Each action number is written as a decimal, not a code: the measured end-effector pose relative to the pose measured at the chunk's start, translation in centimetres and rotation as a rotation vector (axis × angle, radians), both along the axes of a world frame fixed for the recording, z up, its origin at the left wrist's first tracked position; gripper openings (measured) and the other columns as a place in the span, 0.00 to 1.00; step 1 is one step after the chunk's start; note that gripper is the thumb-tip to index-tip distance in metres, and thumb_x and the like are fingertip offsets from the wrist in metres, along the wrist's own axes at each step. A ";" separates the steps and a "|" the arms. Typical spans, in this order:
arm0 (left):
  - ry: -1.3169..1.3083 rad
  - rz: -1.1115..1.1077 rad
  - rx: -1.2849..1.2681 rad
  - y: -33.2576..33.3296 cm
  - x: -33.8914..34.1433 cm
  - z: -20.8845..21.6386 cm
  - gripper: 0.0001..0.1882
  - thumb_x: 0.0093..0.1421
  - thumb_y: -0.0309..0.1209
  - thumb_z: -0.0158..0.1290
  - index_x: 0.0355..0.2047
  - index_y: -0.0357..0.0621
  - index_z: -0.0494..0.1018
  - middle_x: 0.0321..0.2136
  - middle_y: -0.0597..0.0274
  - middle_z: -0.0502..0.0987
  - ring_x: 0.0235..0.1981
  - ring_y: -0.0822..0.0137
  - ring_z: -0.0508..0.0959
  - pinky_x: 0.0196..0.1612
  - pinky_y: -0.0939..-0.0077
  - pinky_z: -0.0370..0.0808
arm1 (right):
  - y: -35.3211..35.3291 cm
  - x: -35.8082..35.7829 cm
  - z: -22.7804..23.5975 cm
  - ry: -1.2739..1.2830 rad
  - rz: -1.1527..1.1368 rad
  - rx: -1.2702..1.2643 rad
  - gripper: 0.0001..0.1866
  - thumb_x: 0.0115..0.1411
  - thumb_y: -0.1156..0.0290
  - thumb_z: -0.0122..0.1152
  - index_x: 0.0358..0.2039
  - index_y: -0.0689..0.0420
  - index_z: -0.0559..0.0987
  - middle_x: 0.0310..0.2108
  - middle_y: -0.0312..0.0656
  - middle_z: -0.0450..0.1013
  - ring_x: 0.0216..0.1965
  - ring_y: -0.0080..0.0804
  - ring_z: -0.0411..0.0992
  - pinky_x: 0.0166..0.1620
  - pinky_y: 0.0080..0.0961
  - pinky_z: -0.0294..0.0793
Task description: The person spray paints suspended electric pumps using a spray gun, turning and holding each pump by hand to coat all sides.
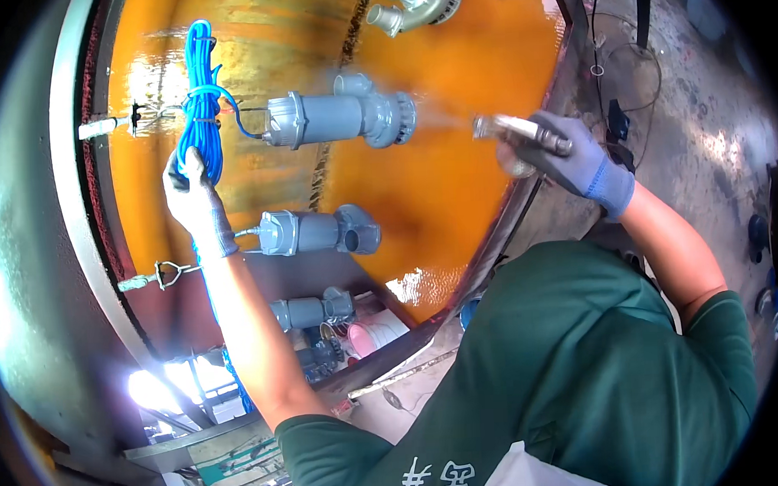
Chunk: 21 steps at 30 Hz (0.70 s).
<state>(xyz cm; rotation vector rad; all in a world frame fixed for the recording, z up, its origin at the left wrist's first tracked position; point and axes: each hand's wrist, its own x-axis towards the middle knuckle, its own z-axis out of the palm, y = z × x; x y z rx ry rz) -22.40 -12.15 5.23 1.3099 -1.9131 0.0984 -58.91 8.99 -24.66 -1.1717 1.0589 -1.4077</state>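
Observation:
My left hand, in a grey-palmed glove, is closed around the lower end of a coiled bundle of blue cable. From the bundle, the cable runs to the end of a grey submersible pump hanging sideways. My right hand, gloved too, grips a metal spray gun. Its nozzle points left at the pump's round casing, and a pale mist spans the gap between them. The fingers of the right hand are partly hidden and slightly blurred.
A second grey pump hangs nearer to me, with another pump below it. Part of one more pump shows at the top. Behind them is a wet orange-coated panel. A pink-stained bucket stands low in the booth; hoses lie on the concrete floor.

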 end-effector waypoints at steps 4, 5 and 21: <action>-0.072 0.009 0.003 0.0 0.6 0.2 0.27 0.69 0.46 0.60 0.55 0.32 0.76 0.48 0.55 0.80 0.47 0.68 0.78 0.56 0.72 0.73 | 1.1 0.5 -1.4 0.099 0.143 -0.078 0.09 0.63 0.70 0.69 0.39 0.61 0.81 0.29 0.41 0.80 0.32 0.26 0.79 0.40 0.29 0.78; -0.057 -0.017 0.015 -0.1 0.7 0.2 0.27 0.70 0.46 0.60 0.55 0.32 0.75 0.48 0.55 0.80 0.47 0.68 0.78 0.56 0.72 0.73 | 0.9 1.0 -2.1 0.023 0.036 -0.046 0.09 0.63 0.70 0.69 0.40 0.61 0.81 0.29 0.41 0.79 0.32 0.25 0.78 0.40 0.29 0.77; -0.110 0.136 0.110 1.2 3.1 0.4 0.19 0.72 0.31 0.51 0.59 0.32 0.72 0.52 0.53 0.78 0.50 0.66 0.78 0.58 0.69 0.72 | -2.8 -1.5 -3.4 -0.141 -0.037 0.177 0.13 0.64 0.65 0.68 0.38 0.61 0.79 0.30 0.45 0.80 0.32 0.32 0.80 0.40 0.30 0.78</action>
